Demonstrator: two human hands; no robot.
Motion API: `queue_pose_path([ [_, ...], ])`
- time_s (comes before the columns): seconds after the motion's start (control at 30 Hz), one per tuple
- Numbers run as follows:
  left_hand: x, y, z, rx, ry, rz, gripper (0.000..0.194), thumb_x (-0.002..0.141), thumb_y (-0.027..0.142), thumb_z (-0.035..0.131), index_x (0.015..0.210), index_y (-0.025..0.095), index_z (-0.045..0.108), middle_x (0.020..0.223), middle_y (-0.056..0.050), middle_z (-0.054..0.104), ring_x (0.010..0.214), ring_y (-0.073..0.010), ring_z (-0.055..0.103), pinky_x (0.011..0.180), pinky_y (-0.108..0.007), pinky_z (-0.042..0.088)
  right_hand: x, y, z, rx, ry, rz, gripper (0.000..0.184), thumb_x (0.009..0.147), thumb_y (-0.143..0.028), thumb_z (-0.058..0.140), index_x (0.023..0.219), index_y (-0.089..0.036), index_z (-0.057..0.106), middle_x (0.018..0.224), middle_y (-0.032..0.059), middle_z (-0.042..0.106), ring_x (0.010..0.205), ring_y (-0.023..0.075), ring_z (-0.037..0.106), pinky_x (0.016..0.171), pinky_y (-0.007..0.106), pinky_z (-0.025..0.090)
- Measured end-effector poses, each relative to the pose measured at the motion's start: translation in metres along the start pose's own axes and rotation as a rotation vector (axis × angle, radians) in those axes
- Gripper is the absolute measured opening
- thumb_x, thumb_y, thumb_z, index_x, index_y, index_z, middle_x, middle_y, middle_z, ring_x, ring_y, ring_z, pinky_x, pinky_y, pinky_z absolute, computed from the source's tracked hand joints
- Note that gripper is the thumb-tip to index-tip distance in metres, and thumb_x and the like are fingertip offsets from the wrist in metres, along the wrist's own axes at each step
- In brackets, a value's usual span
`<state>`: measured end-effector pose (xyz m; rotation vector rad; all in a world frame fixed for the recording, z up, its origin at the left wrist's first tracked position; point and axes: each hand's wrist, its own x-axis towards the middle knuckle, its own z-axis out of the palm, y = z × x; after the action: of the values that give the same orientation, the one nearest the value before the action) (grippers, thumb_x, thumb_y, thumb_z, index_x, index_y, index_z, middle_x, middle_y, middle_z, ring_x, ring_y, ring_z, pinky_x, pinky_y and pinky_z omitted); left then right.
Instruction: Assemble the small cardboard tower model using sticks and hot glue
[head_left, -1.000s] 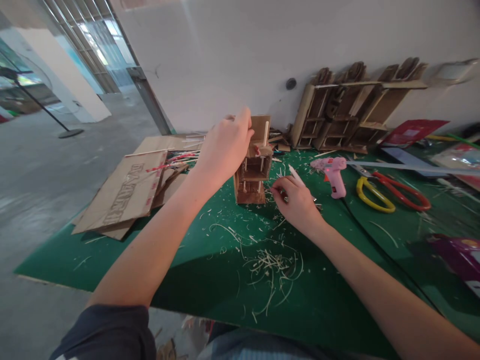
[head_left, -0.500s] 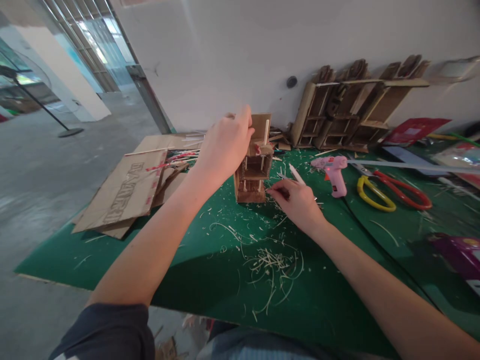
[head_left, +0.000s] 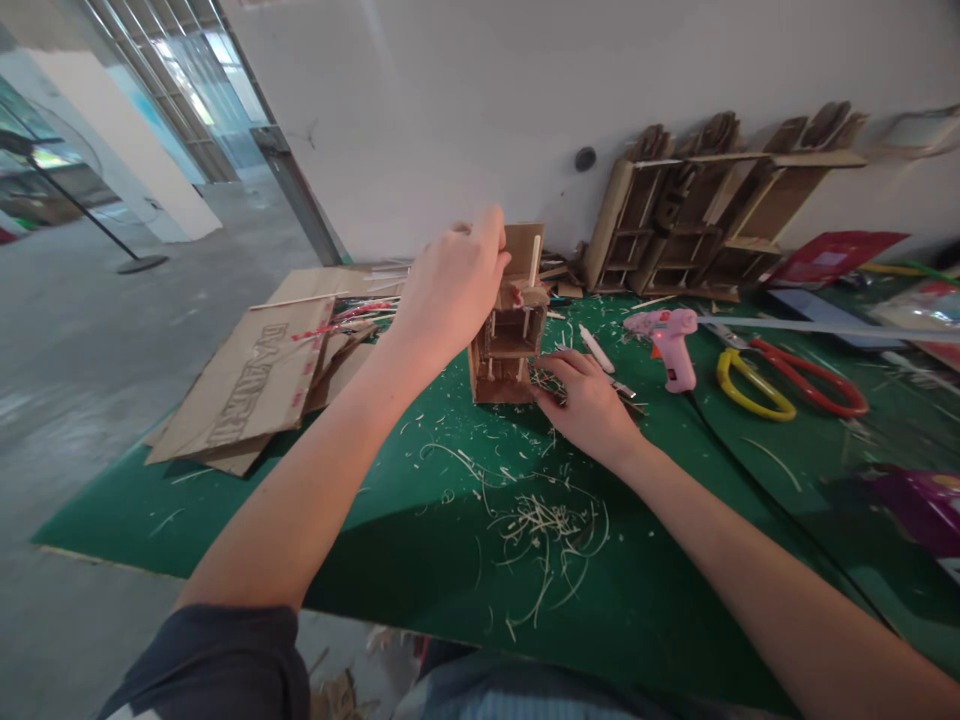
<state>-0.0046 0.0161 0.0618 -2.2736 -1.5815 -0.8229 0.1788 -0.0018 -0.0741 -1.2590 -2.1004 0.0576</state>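
Note:
A small cardboard model with stacked open compartments stands upright on the green table, thin pale sticks set inside it like posts. My left hand is closed at its upper left edge, thumb and fingers pinched there; the back of the hand hides part of the grip. At the lower right side of the model is my right hand, thumb and forefinger apart with their tips at the wall. Nothing shows between those fingers. Just behind the right hand lie a white pen-like tool and a partly covered blade-like tool.
To the right are a pink glue gun with a cord and red-and-yellow-handled scissors. Larger cardboard models lean on the wall. Flat cardboard sheets lie left, and thin shavings are scattered in front.
My right hand's thumb and forefinger were close together beside the model and are now spread, with the fingers lower along its side. My left hand has stayed at the top of the model.

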Motion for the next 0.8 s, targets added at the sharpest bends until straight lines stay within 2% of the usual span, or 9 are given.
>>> queue_pose_path([
  [0.23, -0.0003, -0.0004, -0.0001, -0.039, 0.008, -0.008, 0.015, 0.092, 0.024, 0.046, 0.105, 0.025, 0.053, 0.098, -0.006, 0.066, 0.095, -0.0218, 0.064, 0.078, -0.032, 0.049, -0.0004, 0.0036, 0.0004, 0.039, 0.073, 0.023, 0.021, 0.088, -0.036, 0.055, 0.083, -0.021, 0.068, 0.091, 0.0065, 0.066, 0.09, 0.0225, 0.06, 0.081, 0.038, 0.049],
  [0.6, -0.0004, -0.0001, -0.0002, -0.087, 0.001, -0.027, 0.014, 0.092, 0.023, 0.046, 0.104, 0.027, 0.053, 0.099, -0.006, 0.066, 0.097, -0.0232, 0.064, 0.077, -0.034, 0.048, -0.0008, 0.0034, 0.0008, 0.061, 0.063, 0.065, 0.014, 0.082, -0.021, 0.049, 0.083, -0.019, 0.063, 0.088, 0.0066, 0.063, 0.076, 0.0182, 0.061, 0.071, 0.033, 0.05],
  [0.8, 0.0005, 0.0005, 0.0009, -0.004, 0.011, 0.019, 0.016, 0.092, 0.023, 0.044, 0.106, 0.025, 0.053, 0.097, -0.007, 0.066, 0.09, -0.023, 0.065, 0.075, -0.035, 0.048, -0.0008, 0.0035, 0.0016, 0.061, 0.053, 0.102, 0.014, 0.081, -0.018, 0.047, 0.083, -0.02, 0.061, 0.093, 0.0065, 0.063, 0.07, 0.0157, 0.059, 0.067, 0.031, 0.05],
])
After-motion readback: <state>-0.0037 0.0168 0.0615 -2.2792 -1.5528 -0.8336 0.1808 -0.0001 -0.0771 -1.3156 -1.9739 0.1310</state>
